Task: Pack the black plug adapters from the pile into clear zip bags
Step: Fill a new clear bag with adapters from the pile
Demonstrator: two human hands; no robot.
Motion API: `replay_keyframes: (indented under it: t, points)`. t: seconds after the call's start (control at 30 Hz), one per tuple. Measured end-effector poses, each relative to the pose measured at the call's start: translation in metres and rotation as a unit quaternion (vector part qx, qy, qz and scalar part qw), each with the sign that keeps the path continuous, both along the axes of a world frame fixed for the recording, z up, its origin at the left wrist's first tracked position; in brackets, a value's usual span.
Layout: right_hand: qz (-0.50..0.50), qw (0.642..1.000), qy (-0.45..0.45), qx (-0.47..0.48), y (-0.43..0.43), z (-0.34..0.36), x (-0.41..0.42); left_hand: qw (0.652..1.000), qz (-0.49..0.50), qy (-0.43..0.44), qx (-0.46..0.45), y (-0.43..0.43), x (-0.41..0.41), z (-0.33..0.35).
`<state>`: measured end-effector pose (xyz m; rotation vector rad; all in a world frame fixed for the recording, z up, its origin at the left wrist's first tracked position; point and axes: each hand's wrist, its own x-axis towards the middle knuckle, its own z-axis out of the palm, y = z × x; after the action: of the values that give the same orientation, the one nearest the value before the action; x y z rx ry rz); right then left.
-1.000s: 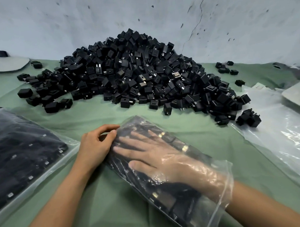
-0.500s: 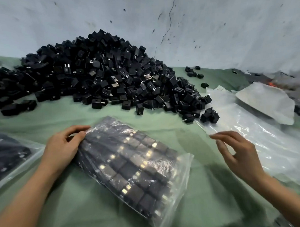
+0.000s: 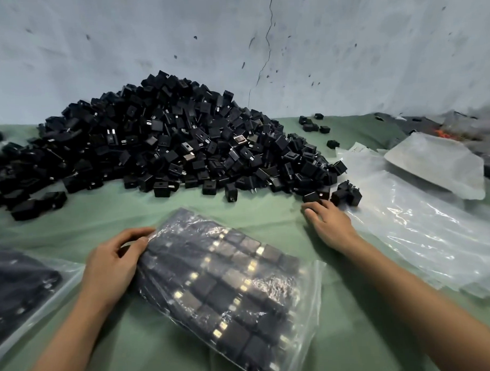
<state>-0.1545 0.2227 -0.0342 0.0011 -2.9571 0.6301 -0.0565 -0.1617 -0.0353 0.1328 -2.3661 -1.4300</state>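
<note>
Green cloth [image 3: 114, 212] lies below a cracked wall [image 3: 261, 46], with the adapter pile [image 3: 167, 149] at twelve o'clock. The left hand [image 3: 113, 262] grips a corner of the filled bag [image 3: 228, 283] at six o'clock. The right hand [image 3: 331, 224], fingers loosely spread, touches the pile's edge at two o'clock.

Two bare forearms [image 3: 409, 299], slender and uncovered from the lower edge of view to the wrist, belong to the person wearing the camera. The left hand [image 3: 113, 262] and right hand [image 3: 330, 224] are likewise bare, knuckles and fingertips showing plainly under soft, even light.
</note>
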Motion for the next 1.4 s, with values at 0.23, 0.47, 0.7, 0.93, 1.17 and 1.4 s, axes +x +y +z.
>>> replay_keyframes:
  t: [0.23,0.47,0.7,0.93,1.17,1.4]
  points:
    - [0.147,0.985,0.018,-0.091,0.025,0.018,0.039,1.0,0.004,0.003,-0.006,0.001,0.0,0.001]
    - [0.115,0.993,0.019,-0.033,0.031,0.017,0.048,1.0,-0.001,0.004,-0.008,-0.001,0.0,-0.001]
    - [0.109,0.993,0.016,0.037,0.023,0.012,0.039,1.0,-0.003,0.007,-0.013,-0.001,-0.001,-0.001]
    - [0.023,0.995,0.05,-0.078,0.023,0.012,0.055,1.0,-0.004,0.007,-0.001,-0.003,-0.001,-0.003]
    - [0.107,0.984,0.113,-0.089,0.041,0.026,0.149,1.0,-0.003,0.004,0.003,-0.002,-0.003,-0.004]
    - [0.2,0.968,0.148,0.017,0.031,0.022,0.208,1.0,0.001,-0.002,0.008,-0.001,-0.002,-0.004]
